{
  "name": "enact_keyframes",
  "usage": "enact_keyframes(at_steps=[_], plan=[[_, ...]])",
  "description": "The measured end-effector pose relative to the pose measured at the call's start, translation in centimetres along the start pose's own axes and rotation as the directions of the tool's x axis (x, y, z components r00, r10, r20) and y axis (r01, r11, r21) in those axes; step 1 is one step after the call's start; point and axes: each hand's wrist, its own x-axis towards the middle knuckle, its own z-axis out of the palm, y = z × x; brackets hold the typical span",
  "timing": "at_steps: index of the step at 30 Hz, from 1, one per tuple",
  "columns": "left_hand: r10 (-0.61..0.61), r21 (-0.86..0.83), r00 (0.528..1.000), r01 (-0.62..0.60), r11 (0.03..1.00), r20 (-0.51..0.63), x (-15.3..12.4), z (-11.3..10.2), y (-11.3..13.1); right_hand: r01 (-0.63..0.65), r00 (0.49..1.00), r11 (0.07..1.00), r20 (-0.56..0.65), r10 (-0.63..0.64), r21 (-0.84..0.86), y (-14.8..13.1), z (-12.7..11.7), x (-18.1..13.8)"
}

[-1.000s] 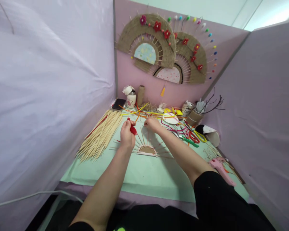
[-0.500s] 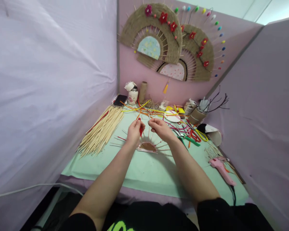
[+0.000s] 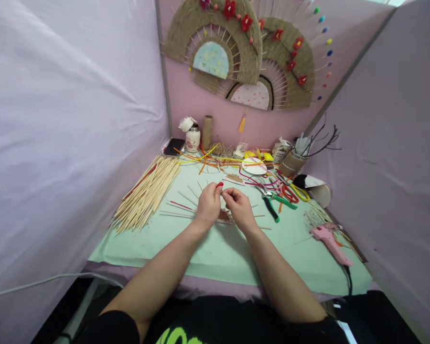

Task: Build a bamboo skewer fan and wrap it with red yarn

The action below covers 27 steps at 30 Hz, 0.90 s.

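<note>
My left hand (image 3: 209, 204) is closed around a small red piece (image 3: 220, 184), whose top shows above the thumb; its shape is mostly hidden. Right beside it, my right hand (image 3: 238, 206) is pinched at the same spot, its fingertips meeting those of the left. Whatever lies between the right fingertips is too small to make out. Beneath both hands lies a fan frame of thin sticks spread out from a half-round brown cardboard piece (image 3: 223, 216), partly covered by the hands. One stick (image 3: 181, 205) on its left side is wrapped in red.
Bamboo sticks (image 3: 146, 193) are heaped at left. Green-handled pliers (image 3: 271, 208), red-handled scissors (image 3: 289, 194) and a pink glue gun (image 3: 330, 244) lie at right. Pipe cleaners (image 3: 208, 159), a jar (image 3: 192, 138) and a cardboard tube (image 3: 207, 132) line the back. Finished fans (image 3: 249, 62) hang on the wall.
My hands have come together, and the right fingertips now meet the left at the red piece. Both hands sit lower over the fan frame. The camera view has shifted slightly.
</note>
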Motion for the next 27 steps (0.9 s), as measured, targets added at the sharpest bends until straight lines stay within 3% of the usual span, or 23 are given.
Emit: enact_keyframes(at_steps=[5, 8, 13, 17, 20, 23, 27], plan=[[-0.038, -0.039, 0.999, 0.038, 0.999, -0.003, -0.2, 0.1, 0.2, -0.029, 0.999, 0.997, -0.011, 0.03, 0.069, -0.3, 0.3, -0.5], [-0.129, -0.21, 0.99, 0.138, 0.968, 0.058, -0.2, 0.4, 0.1, -0.085, 0.995, 0.987, 0.058, 0.078, 0.138, -0.3, 0.3, -0.5], [-0.258, -0.578, 0.933, 0.359, 0.733, 0.251, 0.0, 0.8, 0.2, -0.222, 0.975, 0.93, 0.07, 0.21, 0.294, 0.0, 0.0, -0.1], [-0.276, -0.6, 0.845, 0.523, 0.606, 0.457, 0.1, 0.3, 1.1, -0.234, 0.972, 0.893, 0.073, 0.223, 0.385, -0.4, -1.1, 0.3], [-0.234, -0.508, 0.73, 0.634, 0.583, 0.643, 0.3, -0.5, 1.5, -0.246, 0.969, 0.866, 0.116, 0.217, 0.436, -1.4, -2.3, 0.2], [-0.182, -0.489, 0.656, 0.694, 0.529, 0.733, 0.7, -1.4, 1.7, -0.319, 0.939, 0.797, 0.286, 0.193, 0.512, -2.2, -3.3, -0.1], [-0.156, -0.514, 0.63, 0.731, 0.448, 0.76, 1.3, -2.5, 2.0, -0.502, 0.767, 0.745, 0.624, 0.149, 0.439, -2.2, -4.2, -0.6]])
